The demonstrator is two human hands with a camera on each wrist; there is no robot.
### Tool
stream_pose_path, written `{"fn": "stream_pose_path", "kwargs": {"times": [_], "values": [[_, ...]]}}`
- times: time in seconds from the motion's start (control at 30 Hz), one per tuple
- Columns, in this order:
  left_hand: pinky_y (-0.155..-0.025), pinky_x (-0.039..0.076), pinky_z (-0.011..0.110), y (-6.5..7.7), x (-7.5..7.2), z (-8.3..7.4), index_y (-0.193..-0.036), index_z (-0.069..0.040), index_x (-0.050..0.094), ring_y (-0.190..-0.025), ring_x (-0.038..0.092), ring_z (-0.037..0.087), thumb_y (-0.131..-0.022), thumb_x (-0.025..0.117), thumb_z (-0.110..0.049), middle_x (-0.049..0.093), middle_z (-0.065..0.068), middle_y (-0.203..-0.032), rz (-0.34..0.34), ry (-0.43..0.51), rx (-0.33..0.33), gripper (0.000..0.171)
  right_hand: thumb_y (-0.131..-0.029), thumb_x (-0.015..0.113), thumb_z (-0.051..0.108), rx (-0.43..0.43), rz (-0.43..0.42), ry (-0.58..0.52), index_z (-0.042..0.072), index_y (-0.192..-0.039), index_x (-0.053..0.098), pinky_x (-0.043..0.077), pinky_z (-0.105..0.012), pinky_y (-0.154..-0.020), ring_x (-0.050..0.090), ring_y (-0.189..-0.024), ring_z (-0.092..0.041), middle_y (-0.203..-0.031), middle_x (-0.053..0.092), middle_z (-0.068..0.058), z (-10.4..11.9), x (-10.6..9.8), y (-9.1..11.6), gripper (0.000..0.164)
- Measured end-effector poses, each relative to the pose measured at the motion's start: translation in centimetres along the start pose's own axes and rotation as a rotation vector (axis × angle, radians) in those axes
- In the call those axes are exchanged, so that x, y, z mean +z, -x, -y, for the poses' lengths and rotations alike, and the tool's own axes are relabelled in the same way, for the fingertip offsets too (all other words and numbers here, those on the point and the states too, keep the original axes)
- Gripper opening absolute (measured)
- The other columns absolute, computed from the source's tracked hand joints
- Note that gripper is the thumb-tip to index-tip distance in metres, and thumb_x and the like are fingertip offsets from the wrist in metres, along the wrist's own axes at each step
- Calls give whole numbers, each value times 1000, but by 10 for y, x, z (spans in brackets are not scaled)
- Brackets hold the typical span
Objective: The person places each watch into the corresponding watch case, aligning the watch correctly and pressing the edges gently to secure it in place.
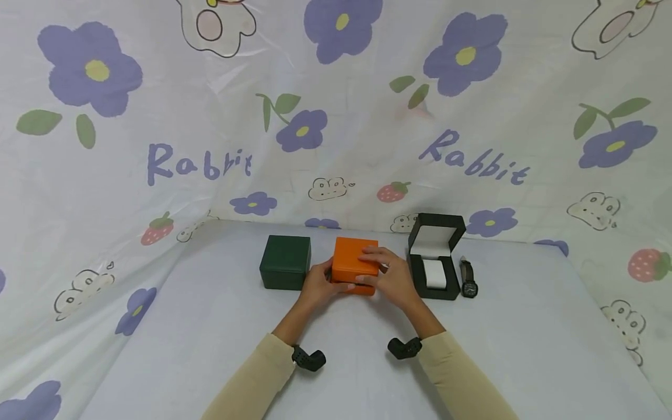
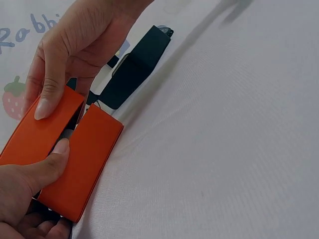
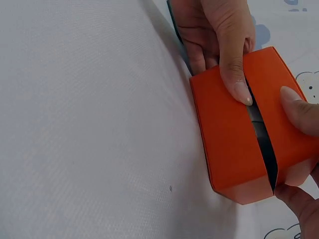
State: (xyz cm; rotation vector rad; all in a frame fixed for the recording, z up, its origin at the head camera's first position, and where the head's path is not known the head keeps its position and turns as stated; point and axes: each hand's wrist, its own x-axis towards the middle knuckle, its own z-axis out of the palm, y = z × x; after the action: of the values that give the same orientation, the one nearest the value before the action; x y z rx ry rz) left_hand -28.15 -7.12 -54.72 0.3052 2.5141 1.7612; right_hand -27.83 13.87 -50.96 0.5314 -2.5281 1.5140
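Note:
An orange box (image 1: pixel 353 256) stands on the table between both hands, its lid (image 2: pixel 45 124) slightly raised from its base (image 2: pixel 92 159). In the wrist views a narrow dark gap runs between the two parts, with something greyish showing inside. My left hand (image 1: pixel 317 286) grips the base from the left, its thumb on the front right at the gap. My right hand (image 1: pixel 395 281) holds the lid, thumb on the front face and fingers over the top and side. Most of the box's interior is hidden.
Close on the left sits a closed dark green box (image 1: pixel 286 261). To the right stands an open black watch box (image 1: pixel 450 290) with a white cushion (image 1: pixel 434 274) in it. A dark wristwatch (image 1: pixel 469 281) lies beside that. A patterned cloth (image 1: pixel 346 163) hangs behind the table.

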Motion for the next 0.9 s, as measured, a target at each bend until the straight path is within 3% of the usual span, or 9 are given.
{"fn": "stream_pose_path", "kwargs": {"times": [0.23,0.6,0.9], "values": [[-114,41,39,0,-1,-3,-152,-2,45,-135,53,25,-83,86,-18,55,12,-148,32,19,38,82,-78,90,16,-2,4,56,12,-118,77,51,-49,-103,51,-136,-29,-136,63,-2,3,-1,0,42],[-115,39,41,1,-3,-3,-151,2,43,-139,49,29,-81,88,-12,52,17,-149,32,-2,29,85,-79,88,8,-19,9,12,8,-119,76,45,-45,-109,49,-138,-28,-137,62,-5,2,3,4,41],[-119,33,46,2,2,-7,-159,1,23,-144,41,31,-81,89,-25,39,17,-159,29,-62,-13,106,-83,84,10,-85,75,110,7,-125,72,38,-47,-116,46,-140,-30,-144,58,-8,5,-2,6,44]]}}
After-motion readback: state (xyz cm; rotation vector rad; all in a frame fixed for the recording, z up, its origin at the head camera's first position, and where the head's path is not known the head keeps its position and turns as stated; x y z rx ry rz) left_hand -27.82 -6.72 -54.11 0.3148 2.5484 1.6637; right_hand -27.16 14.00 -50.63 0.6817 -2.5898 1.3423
